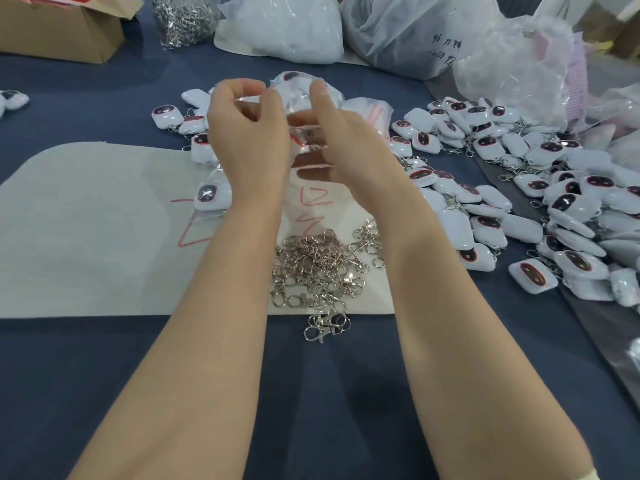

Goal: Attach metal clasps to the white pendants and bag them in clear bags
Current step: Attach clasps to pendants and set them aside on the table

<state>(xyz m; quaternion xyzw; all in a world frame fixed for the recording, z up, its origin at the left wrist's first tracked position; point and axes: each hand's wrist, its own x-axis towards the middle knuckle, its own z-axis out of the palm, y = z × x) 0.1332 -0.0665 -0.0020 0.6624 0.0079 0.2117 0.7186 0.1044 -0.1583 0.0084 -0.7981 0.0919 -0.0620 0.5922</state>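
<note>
Both hands are up over the middle of the tabletop, working close together. The left hand has its fingers curled, pinching one side of a small clear bag, and the right hand pinches the other side, thumb pointing up. The bag hangs between them, off the surface, showing some red print. What's inside is too blurred to tell.

Right below the wrists lies a loose heap of metal clasps, spread over the near edge of a pale mat, with a few spilling onto the dark blue cloth. Red markings show on the mat under the hands.

Over on the right is a big sprawl of white pendants, each with a dark oval face, many with clasps already on. A smaller group sits just beyond the left hand, and one bagged pendant rests on the mat beside the left wrist.

At the back: a cardboard box far left, a sack of silver metal parts next to it, then several big plastic bags.
</note>
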